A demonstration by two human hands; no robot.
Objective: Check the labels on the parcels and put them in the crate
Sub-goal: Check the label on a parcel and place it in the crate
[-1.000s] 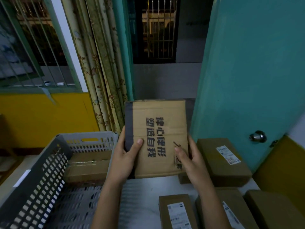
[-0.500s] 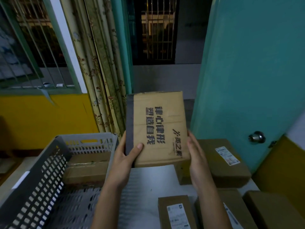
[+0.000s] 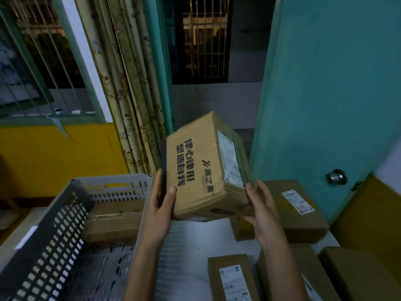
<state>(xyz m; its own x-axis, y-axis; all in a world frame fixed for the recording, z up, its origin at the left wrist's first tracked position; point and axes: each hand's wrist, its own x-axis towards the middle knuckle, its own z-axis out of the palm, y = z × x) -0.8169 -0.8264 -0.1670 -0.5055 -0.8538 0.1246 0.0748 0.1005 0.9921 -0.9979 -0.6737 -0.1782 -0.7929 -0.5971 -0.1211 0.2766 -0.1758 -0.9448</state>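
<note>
Both hands hold a brown cardboard parcel printed with bold black characters (image 3: 204, 168) up in the air above the pale tabletop (image 3: 184, 268), tilted so that its right-hand face, which carries a white shipping label (image 3: 230, 161), turns toward the camera; that tilt looks meant to bring the label into reading view before the parcel goes anywhere. The left hand (image 3: 160, 205) grips the parcel's dark left edge, thumb pressed on the printed face and fingers wrapped behind, while the right hand (image 3: 258, 205) cups the lower right corner, thumb on the label side and fingers underneath. The label's text is too small and dim to read, so I cannot tell whether the check is finished. The grey perforated plastic crate (image 3: 56, 231) stands to the left, its near wall just beside the left forearm, with one taped brown box (image 3: 112, 222) lying against its far end and open floor in front of that. Getting the held parcel in would probably mean lifting it over the crate's rim and lowering it into that open part. Further brown labelled boxes (image 3: 299, 211) crowd the table to the right and below, leaving bare room only in the middle.
</note>
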